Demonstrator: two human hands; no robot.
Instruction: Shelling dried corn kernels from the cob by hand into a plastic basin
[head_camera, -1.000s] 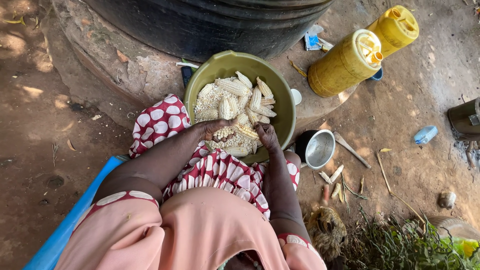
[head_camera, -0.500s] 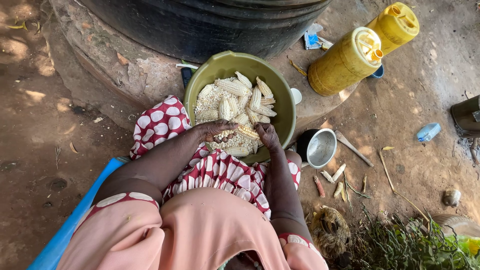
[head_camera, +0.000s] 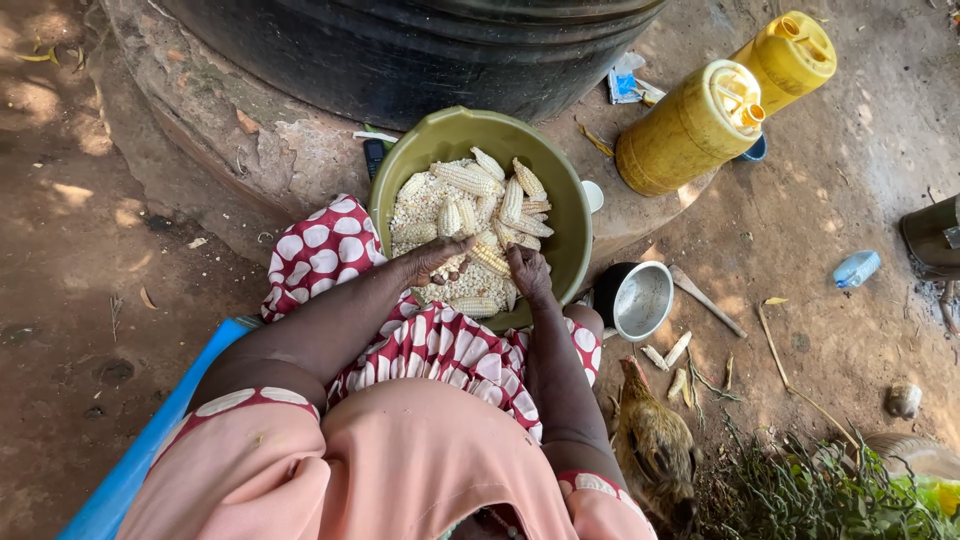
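Observation:
A green bowl rests on my lap, holding several pale maize cobs on a bed of loose kernels. Both hands are inside the bowl at its near side. My left hand and my right hand grip the two ends of one maize cob between them. My lap is covered by a red cloth with white dots.
A big black tank on a concrete base stands behind the bowl. Two yellow jerrycans lie at the upper right. A metal cup, bare cobs and a brown chicken are to my right. A blue seat edge is at my left.
The camera view has shifted slightly. A chicken has come into view at the lower right. My hands stay together on the cob in the bowl.

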